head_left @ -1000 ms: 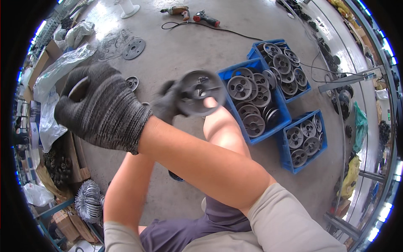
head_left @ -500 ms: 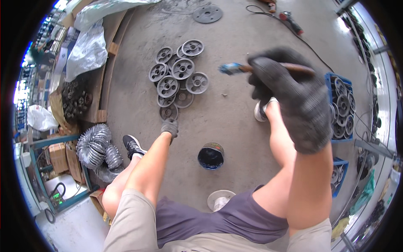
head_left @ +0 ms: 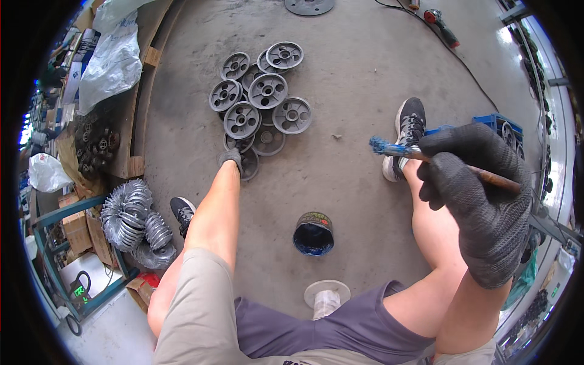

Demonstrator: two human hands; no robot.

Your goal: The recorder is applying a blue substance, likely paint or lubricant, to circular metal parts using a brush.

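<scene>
My right hand point(head_left: 483, 194), in a dark grey knit glove, is closed around the brown wooden handle of a paintbrush point(head_left: 426, 159). Wet blue paint coats its bristles, which point left above the floor. My left hand point(head_left: 232, 160), gloved too, reaches down to the near end of a pile of grey spoked metal wheels point(head_left: 267, 91). It touches or covers part of the nearest wheels, and its fingers are mostly hidden. Between my legs stands an open can point(head_left: 313, 234) with dark blue paint inside.
Left are a wooden pallet point(head_left: 135, 165), coiled silver ducting point(head_left: 126, 213) and a blue metal frame point(head_left: 73, 210). A blue crate point(head_left: 499, 123) of wheels stands right. A corded power tool point(head_left: 442, 27) and a flat round plate point(head_left: 310, 6) lie at the far side.
My right hand with the paintbrush has moved right and lower, away from the pile. My left hand has shifted slightly left and farther in at the wheels. The view has shifted too.
</scene>
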